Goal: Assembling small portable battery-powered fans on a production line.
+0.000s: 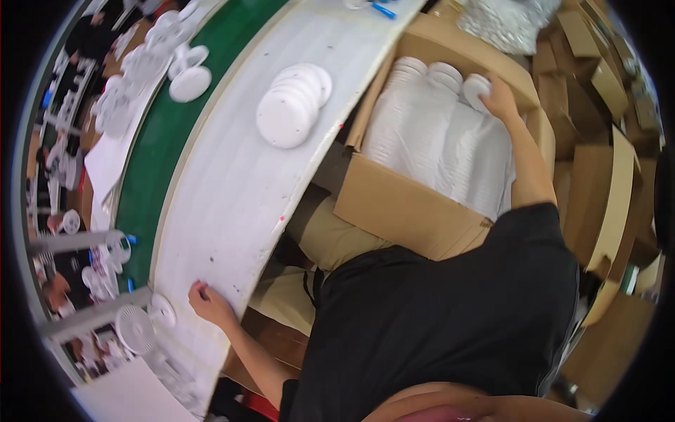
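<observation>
My right hand [500, 98] reaches into a cardboard box [415, 204] on my right, its fingers closed on a white round disc [477, 86] at the end of a row. Several rows of stacked white discs [408, 126] fill the box, partly covered by thin plastic. My left hand [209, 304] rests by the near edge of the white worktable [211, 225], fingers curled; what they hold, if anything, is hidden. Farther up the table, a leaning pile of white discs [292, 112] stands apart from both hands.
A green conveyor belt [158, 169] runs beyond the worktable, carrying a white spool-like part [190, 81]. More white round parts [137, 327] stand near the lower left. Opened cardboard boxes [590, 190] crowd the right side, below a clear plastic bag [506, 24]. Other people sit across the belt.
</observation>
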{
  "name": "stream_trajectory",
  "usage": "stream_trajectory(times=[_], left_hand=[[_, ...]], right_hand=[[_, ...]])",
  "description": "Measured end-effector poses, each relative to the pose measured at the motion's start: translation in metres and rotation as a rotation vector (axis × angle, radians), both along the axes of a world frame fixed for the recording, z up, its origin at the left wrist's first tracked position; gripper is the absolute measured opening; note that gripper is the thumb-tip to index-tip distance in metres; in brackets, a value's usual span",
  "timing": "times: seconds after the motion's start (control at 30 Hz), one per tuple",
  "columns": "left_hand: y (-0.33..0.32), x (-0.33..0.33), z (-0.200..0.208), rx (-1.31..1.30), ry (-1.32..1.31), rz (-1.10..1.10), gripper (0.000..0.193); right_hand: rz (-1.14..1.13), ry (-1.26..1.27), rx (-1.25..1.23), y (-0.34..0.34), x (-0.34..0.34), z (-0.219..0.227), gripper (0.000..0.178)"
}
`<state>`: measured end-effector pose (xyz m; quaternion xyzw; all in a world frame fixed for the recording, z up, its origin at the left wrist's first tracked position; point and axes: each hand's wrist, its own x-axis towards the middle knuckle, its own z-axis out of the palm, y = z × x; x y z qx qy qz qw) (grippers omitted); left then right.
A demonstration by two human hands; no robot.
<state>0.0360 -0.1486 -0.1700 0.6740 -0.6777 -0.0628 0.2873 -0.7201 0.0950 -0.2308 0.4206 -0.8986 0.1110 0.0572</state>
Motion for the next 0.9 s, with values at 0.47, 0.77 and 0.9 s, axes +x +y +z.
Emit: stream_trajectory(times=[0.47, 0.77, 0.9], left_hand=[[0.001, 0.009, -0.006, 0.000, 0.039, -0.039, 0.018], [-0.016, 0.037, -0.009, -0.038, 0.072, -0.068, 0.019], [-0.011, 0.041, -0.005, -0.031, 0.108, -0.036, 0.018]], right_hand=[[0.422, -1.203, -0.840, -0.239, 0.310, 0.133, 0.056], [0.351, -0.297, -0.960, -0.269, 0.365, 0.084, 0.034], [0.215, -0.388, -0.883, -0.211, 0.239, 0.078, 0.021]])
